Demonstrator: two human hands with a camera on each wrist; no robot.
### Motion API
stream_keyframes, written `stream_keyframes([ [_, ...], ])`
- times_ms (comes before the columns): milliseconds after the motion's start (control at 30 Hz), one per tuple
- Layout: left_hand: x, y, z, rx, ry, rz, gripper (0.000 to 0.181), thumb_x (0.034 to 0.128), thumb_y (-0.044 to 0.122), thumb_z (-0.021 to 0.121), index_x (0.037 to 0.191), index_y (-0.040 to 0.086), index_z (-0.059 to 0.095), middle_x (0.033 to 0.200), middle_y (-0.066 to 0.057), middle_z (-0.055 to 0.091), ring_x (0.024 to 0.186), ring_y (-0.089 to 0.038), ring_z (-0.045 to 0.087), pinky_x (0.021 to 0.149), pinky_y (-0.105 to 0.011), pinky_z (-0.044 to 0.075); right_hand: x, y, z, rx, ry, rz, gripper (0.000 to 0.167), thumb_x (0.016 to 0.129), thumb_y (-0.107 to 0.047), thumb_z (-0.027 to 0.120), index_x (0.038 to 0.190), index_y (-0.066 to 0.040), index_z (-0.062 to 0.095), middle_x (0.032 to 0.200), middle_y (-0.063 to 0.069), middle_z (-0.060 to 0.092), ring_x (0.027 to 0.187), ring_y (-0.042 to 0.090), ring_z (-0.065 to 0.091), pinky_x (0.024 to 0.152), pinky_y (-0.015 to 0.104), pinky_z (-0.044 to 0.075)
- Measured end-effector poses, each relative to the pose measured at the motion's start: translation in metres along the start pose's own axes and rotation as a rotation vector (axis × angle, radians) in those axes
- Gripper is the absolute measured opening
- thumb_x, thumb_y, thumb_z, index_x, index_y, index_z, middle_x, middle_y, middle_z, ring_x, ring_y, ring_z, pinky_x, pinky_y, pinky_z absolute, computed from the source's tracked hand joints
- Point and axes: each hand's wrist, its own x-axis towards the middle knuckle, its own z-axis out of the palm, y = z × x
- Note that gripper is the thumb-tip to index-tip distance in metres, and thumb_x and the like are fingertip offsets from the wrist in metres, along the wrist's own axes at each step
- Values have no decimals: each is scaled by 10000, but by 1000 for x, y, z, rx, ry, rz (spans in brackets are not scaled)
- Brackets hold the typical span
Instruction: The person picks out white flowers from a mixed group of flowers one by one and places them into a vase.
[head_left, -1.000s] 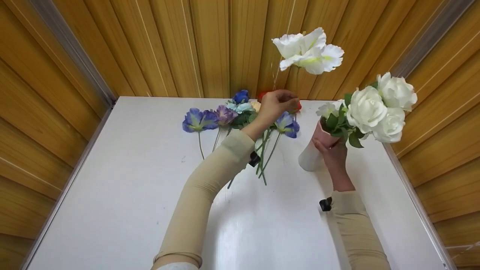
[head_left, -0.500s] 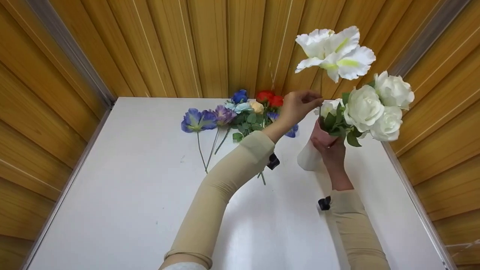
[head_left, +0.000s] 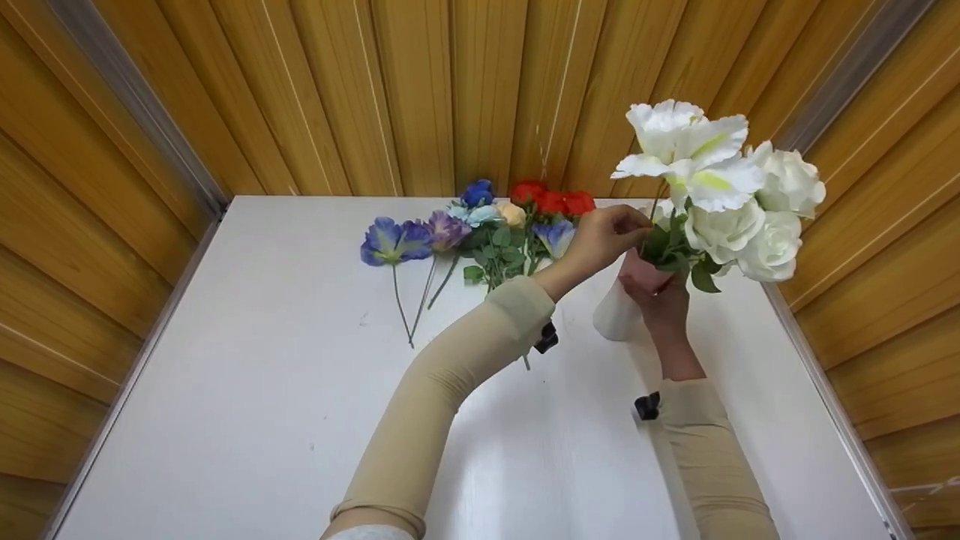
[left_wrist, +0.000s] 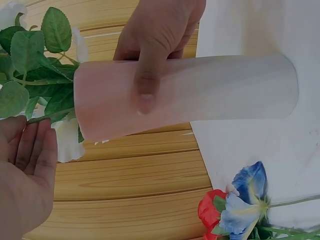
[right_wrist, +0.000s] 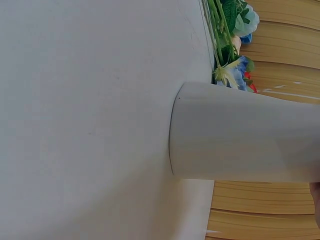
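In the head view my left hand [head_left: 611,234] pinches the thin stem of a large white flower with yellow-green streaks [head_left: 694,154], just above the vase mouth. The stem's lower end is hidden by the hand and leaves. My right hand [head_left: 664,307] grips the upper, pink part of a pink-to-white vase [left_wrist: 220,90], thumb across its side in the left wrist view. White roses [head_left: 726,225] with green leaves [left_wrist: 27,50] stick out of the vase, leaning right. The vase's white base [right_wrist: 225,135] stands on the table.
Left of the vase lie loose artificial flowers: red ones [head_left: 551,201], a blue-violet one [head_left: 396,241], a purple one [head_left: 448,229] and a peach one [head_left: 512,215]. They lie along the back of the white table [head_left: 262,360]. Wood-panelled walls [head_left: 412,97] rise behind and at both sides.
My left hand has moved right with the white flower, from above the loose flowers to the vase mouth, and the bloom has come down beside the roses. My right hand stays on the vase.
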Motion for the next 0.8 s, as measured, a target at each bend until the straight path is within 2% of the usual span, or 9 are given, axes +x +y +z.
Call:
stream_keyframes([
  [100, -2, -3, 3, 60, -40, 13, 159, 963, 67, 688, 1089, -10, 748, 1046, -147, 785, 925, -195, 741, 809, -98, 538, 0, 0, 0, 11, -3, 3, 852, 849, -172, 808, 1550, -78, 333, 1445, 76, 523, 1187, 41, 473, 959, 108, 419],
  [167, -2, -5, 5, 134, -73, 26, 161, 974, 71, 668, 1096, -9, 735, 1060, -137, 784, 962, -194, 745, 836, -105, 540, -1, 1, 0, 9, -2, 15, 827, 855, -170, 800, 1541, -69, 349, 1435, 85, 529, 1171, 36, 477, 939, 95, 421],
  [267, -3, -5, 7, 241, -118, 35, 196, 990, 100, 643, 1126, 5, 747, 1096, -122, 786, 1013, -195, 748, 865, -118, 546, -1, 1, 0, -26, 7, 28, 814, 864, -175, 793, 1536, -50, 351, 1454, 104, 528, 1192, 55, 478, 922, 73, 415],
  [333, -3, -3, 8, 281, -143, 34, 221, 1003, 124, 632, 1155, 19, 753, 1123, -114, 784, 1038, -195, 744, 880, -129, 548, 0, 0, 0, -32, 11, 27, 818, 868, -159, 791, 1540, -41, 339, 1481, 116, 514, 1221, 72, 468, 929, 64, 409],
  [400, -3, -2, 8, 290, -161, 30, 239, 1016, 144, 625, 1181, 34, 756, 1140, -108, 781, 1043, -187, 739, 876, -129, 546, 0, 0, 1, -23, 14, 32, 812, 867, -132, 787, 1538, -30, 341, 1490, 128, 506, 1237, 84, 463, 931, 57, 405],
  [567, -2, 1, 8, 300, -197, 33, 276, 1049, 184, 579, 1228, 50, 740, 1116, -110, 780, 925, -158, 676, 796, -119, 501, 1, -2, 2, -18, 10, 54, 802, 872, -98, 777, 1540, -21, 339, 1502, 143, 493, 1276, 129, 461, 936, 67, 410],
  [667, -1, 3, 8, 301, -213, 42, 291, 1055, 189, 569, 1263, 41, 711, 1153, -115, 765, 946, -151, 655, 831, -124, 501, 1, -2, 1, -36, 13, 58, 813, 873, -92, 775, 1545, -23, 322, 1523, 153, 478, 1317, 180, 456, 955, 80, 396],
  [800, 0, 6, 7, 360, -246, 68, 285, 1066, 193, 548, 1255, 35, 691, 1143, -114, 752, 952, -153, 641, 869, -148, 515, 2, 0, 3, -18, 31, 39, 800, 855, -58, 774, 1527, 1, 345, 1509, 184, 498, 1311, 192, 477, 967, 89, 393],
])
